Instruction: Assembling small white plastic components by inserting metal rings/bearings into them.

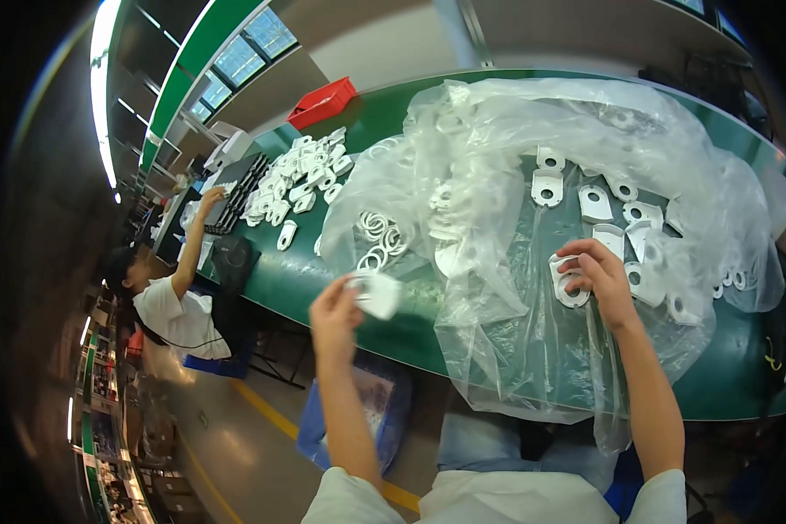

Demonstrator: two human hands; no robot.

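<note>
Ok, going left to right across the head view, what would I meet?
Co-worker, your left hand, the blurred white part it holds, your right hand, the far-right white rings.

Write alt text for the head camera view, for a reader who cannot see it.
A person's left hand holds a white part while the right hand's fingers are over another white piece amid clear plastic sheeting on a green table. More white parts lie heaped to the left, near a red bin, and a co-worker reaches out farther left.

White shirt (515, 499) — 2 short sleeves (349, 499), pale-blue jeans (480, 450)
</note>
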